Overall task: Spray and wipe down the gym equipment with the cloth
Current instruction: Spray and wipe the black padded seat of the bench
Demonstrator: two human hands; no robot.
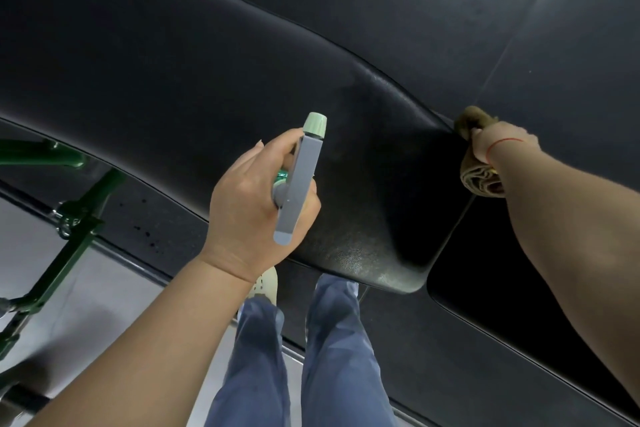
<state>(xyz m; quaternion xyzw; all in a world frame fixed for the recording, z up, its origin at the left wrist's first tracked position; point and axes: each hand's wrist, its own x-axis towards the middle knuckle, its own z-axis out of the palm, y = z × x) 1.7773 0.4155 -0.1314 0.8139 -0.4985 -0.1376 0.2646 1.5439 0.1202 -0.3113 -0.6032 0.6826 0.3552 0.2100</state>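
Bench pad (242,80) fills the view, with a faint sheen near its end. Spraying looks started, wiping mostly left. Left hand (249,204) wraps the spray bottle (301,184) over the pad. Right hand (498,142) clutches the bunched cloth (479,178) at the pad's far edge. Green frame (69,218) sits lower left.

Dark rubber floor mats (502,0) with thin seams meet a paler grey floor (114,305) at lower left.

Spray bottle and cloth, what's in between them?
Only the bare black bench pad lies between the spray bottle in the left hand and the cloth in the right hand, seen in the head view.
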